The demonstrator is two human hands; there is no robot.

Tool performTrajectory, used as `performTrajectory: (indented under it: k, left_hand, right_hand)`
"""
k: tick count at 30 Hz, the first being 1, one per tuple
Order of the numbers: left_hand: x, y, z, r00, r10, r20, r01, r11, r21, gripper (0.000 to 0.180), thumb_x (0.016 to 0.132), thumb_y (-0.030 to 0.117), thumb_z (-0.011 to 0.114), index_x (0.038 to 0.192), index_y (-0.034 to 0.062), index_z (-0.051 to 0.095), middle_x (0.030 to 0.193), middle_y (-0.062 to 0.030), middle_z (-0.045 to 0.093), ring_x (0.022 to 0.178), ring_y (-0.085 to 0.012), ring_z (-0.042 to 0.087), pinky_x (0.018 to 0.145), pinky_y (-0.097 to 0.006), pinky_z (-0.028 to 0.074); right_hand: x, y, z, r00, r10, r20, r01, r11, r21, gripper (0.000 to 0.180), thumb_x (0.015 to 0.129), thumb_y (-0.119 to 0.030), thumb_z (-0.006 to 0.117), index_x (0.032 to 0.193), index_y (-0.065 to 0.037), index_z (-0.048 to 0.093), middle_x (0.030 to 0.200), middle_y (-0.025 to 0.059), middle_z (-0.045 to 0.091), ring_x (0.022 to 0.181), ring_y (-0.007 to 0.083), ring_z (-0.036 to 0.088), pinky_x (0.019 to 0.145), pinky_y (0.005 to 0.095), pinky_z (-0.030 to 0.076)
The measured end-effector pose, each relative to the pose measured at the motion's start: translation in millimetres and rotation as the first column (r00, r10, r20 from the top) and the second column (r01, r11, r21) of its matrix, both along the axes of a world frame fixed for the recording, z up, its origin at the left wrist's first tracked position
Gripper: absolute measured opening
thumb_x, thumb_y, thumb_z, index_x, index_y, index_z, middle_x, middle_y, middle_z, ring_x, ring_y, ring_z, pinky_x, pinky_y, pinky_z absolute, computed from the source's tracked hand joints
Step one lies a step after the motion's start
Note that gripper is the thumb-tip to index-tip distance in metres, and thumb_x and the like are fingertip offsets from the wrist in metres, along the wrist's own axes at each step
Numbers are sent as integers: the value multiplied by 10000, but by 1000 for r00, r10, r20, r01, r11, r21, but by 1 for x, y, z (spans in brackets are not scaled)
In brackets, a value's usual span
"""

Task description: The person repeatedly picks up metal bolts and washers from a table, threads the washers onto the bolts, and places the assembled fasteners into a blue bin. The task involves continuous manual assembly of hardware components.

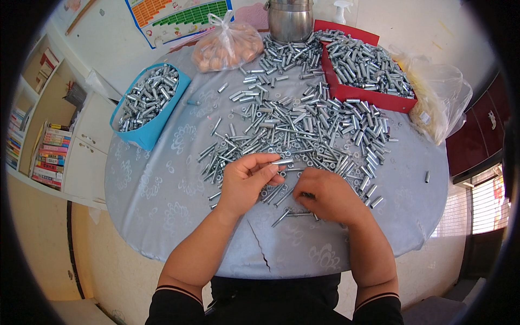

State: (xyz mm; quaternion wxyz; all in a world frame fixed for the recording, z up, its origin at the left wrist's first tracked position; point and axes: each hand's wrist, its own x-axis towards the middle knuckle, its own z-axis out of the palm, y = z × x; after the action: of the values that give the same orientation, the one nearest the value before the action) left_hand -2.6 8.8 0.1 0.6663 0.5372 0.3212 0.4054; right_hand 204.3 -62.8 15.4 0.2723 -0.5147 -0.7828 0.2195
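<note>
Between the thumb and fingers of my left hand (250,180) is a short shiny metal sleeve (283,162), lying roughly sideways. My right hand (328,196) is just to its right, fingers curled down and inward; something small and dark shows at the fingertips, too small to name. Both hands are over the near edge of a large pile of metal sleeves, bolts and nuts (303,130). A few long bolts (280,218) with nuts lie below the hands on the grey cloth.
The round table has a grey patterned cloth (179,216) with a tear near me. A blue box (146,142) of metal parts stands left, a red box (374,98) of them at back right. Behind are a bag of eggs (227,47), a metal pot (291,21) and a clear plastic bag (439,103).
</note>
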Motion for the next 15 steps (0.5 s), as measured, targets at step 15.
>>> performTrajectory:
  k: [15]
  left_hand:
    - [1,-4,2,998,-64,11,65,997,-34,225,929,18,610,1144,-44,634,976,-150,699,814,-180,702,725,-276,588]
  right_hand:
    - [-8,8,-7,480,-443,-757,244,897,-369,84,854,36,670,931,18,641,968,89,697,842,119,656,775,255,535]
